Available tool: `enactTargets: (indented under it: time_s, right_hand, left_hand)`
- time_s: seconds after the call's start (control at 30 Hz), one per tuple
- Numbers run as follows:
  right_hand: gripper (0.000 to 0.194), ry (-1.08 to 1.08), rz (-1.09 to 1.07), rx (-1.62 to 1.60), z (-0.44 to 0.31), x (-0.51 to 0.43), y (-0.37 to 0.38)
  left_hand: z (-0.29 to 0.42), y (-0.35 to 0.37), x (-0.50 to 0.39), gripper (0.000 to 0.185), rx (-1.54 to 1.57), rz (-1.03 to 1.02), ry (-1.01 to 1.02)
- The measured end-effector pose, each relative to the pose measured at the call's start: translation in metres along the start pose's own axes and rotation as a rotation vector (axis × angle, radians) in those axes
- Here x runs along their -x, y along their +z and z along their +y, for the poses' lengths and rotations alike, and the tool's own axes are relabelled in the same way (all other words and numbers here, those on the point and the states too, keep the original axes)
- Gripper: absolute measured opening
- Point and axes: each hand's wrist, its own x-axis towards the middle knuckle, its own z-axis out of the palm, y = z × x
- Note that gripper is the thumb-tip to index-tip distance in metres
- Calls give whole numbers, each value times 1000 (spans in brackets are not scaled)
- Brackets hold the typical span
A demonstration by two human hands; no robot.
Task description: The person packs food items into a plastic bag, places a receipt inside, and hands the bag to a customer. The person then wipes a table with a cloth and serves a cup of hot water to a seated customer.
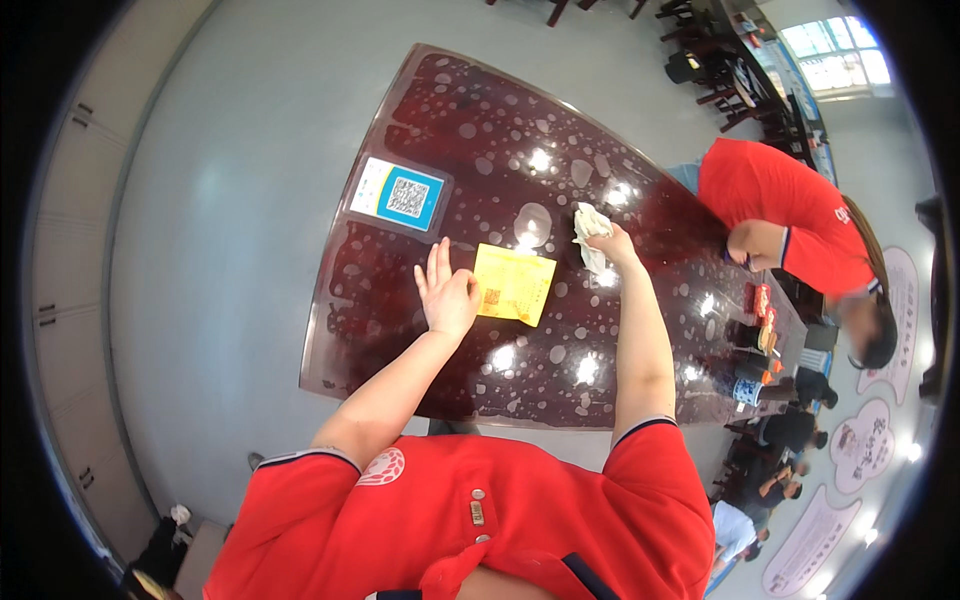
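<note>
My left hand (448, 298) pinches the left edge of a yellow printed sheet (517, 285) between thumb and forefinger, with the other fingers spread. The sheet bears writing and a printed code; whether it lies flat on the table or is slightly raised, I cannot tell. To its right, my right hand (616, 246) grips a crumpled whitish cloth or tissue (592, 229) over the dark red glossy table (480, 375). Left of the sheet and farther from me is a blue and white card with a printed code (409, 196), seemingly under the table's clear cover.
A person in a red shirt (780, 210) leans at the table's far right side. Red packets (762, 300), orange-capped bottles (769, 371) and a blue-and-white container (747, 391) stand at the right end. Beyond are several seated people (787, 427), dark stools (739, 90) and pale cabinets (71, 270).
</note>
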Motion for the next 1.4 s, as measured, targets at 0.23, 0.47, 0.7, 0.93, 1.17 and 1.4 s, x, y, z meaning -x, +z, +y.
enactTargets:
  time_s: [0.23, 0.47, 0.7, 0.93, 1.17, 1.4]
  right_hand:
    - [44, 61, -366, -820, -31, 92, -8]
    - [50, 157, -398, -681, -30, 132, 63]
    - [49, 331, -379, -600, -43, 132, 82]
    - [60, 203, -413, -575, -47, 132, 86]
    - [64, 16, -456, -483, -143, 114, 75]
    - [67, -418, -763, -371, -312, 63, 178]
  left_hand:
    - [4, -10, 0, 55, 17, -82, -12]
    - [-7, -2, 9, 54, 58, -41, 86]
    - [-16, -4, 8, 53, 143, -19, 126]
    - [-18, -11, 10, 50, 196, -61, 135]
    - [-62, -82, 21, 40, 409, 148, 79]
    - [-142, -145, 59, 59, 190, 200, -152]
